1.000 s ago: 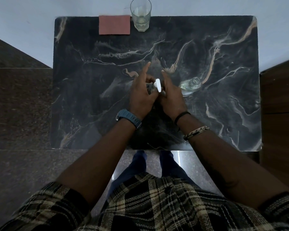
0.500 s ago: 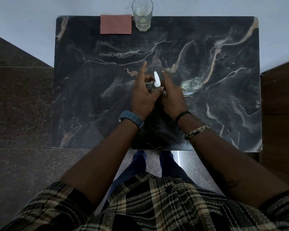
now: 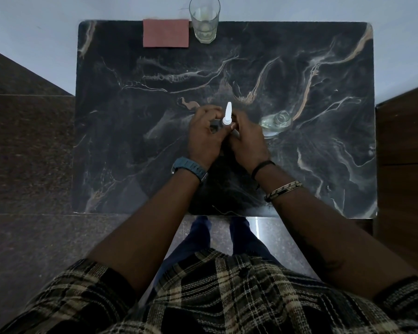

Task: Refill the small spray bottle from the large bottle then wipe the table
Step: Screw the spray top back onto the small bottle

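**Both hands on the spray bottle's top, refill step in hand**

Head view: the two hands meet over the middle of the dark marbled tabletop (image 3: 130, 165). The left hand (image 3: 204, 136) has its fingers curled round something dark, which I take to be the body of the spray bottle (image 3: 215, 127); most of it is hidden. The right hand (image 3: 247, 138) is curled in against it from the other side, fingertips pinching at the neck, just under the white nozzle (image 3: 228, 113), which stands up between the hands. Whether the nozzle is being screwed on or off cannot be told from here.

Just right of the right hand a clear glass bottle (image 3: 276, 121) sits on the tabletop with its mouth uncapped; this looks like the large bottle. At the far edge lie a reddish cloth (image 3: 165, 33) and, touching or just beside it, a drinking glass (image 3: 204, 20) with a little liquid in it.

Judged from this, the work is at the small bottle's top, within the refill part of the task; wiping is not yet begun, as the cloth lies untouched. The next move calls for a steady grip on the body while the top is turned, keeping the bottle upright so nothing spills.
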